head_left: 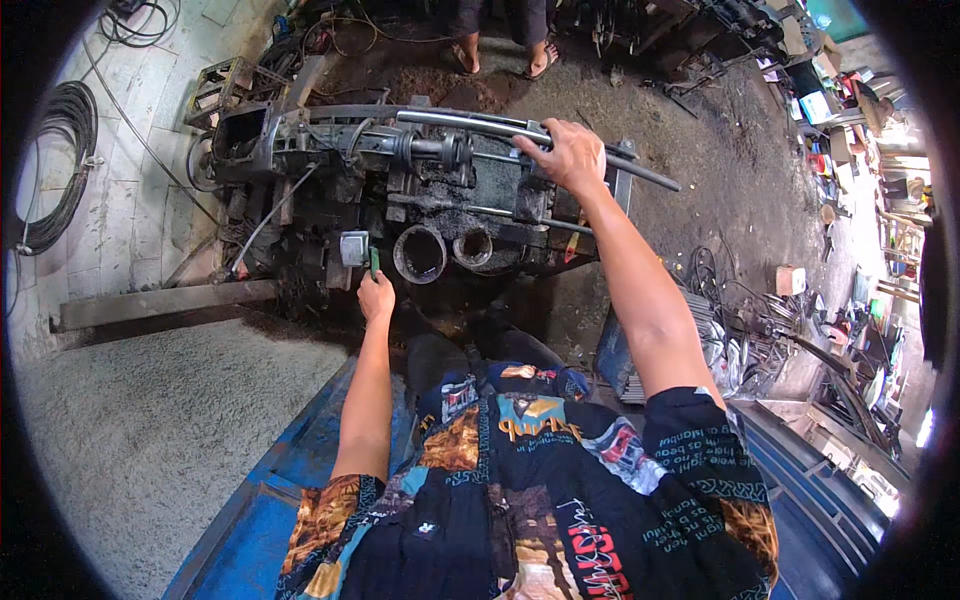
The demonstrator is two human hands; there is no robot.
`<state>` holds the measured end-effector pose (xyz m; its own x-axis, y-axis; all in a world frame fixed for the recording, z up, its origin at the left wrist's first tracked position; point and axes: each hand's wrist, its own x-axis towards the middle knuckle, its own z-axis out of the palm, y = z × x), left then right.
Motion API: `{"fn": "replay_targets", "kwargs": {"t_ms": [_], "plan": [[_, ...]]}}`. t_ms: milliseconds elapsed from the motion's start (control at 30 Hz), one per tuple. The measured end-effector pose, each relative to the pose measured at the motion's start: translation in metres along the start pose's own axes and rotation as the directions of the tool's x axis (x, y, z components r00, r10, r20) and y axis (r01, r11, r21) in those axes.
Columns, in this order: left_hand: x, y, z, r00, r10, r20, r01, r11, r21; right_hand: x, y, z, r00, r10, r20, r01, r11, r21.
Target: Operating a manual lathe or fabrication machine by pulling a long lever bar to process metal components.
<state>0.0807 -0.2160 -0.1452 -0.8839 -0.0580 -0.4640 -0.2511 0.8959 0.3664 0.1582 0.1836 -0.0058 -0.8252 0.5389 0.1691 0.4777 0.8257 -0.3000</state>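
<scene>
- The left hand (376, 297) is at the near left side of the machine (375, 143), its grip closed around the lower end of a short green handle (375, 262).
- The green handle stands just right of a small grey box (354, 248), its far end showing beyond the fingers.
- The right hand (572, 158) is on the far right part of the machine, over a long metal bar (470, 124). The fingers bend over the bar and the thumb points left; the underside is hidden, so I cannot tell how tightly this grip is closed.
- The metal bar lies along the far side of the machine, running from the middle to beyond its right end, both ends showing past the hand.
- Two round, open-topped containers (397, 250) sit side by side at the machine's near edge, right of the green handle; the left one is larger.
- Dark grains (462, 196) cover much of the machine's middle, between the bar and the containers.
- At the far side, another person's feet (541, 62) stand in sandals on the dirty floor (690, 140).
- On the left, a coil of dark cable (75, 120) rests against pale blocks (130, 150); pale grey ground (180, 430) spreads nearer.
</scene>
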Motion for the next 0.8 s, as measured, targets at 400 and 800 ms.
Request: {"fn": "replay_targets", "kwargs": {"t_ms": [400,800], "plan": [[-0.008,-0.002,0.002,1.000,0.022,-0.007,-0.023,1.000,-0.020,-0.001,-0.002,-0.005,0.999,0.038,0.034,-0.038,0.999,0.006],[0.004,-0.030,0.017,0.999,0.029,0.016,-0.030,0.998,0.059,-0.009,0.014,-0.009,0.998,0.067,0.009,-0.067,0.997,0.028]]}}
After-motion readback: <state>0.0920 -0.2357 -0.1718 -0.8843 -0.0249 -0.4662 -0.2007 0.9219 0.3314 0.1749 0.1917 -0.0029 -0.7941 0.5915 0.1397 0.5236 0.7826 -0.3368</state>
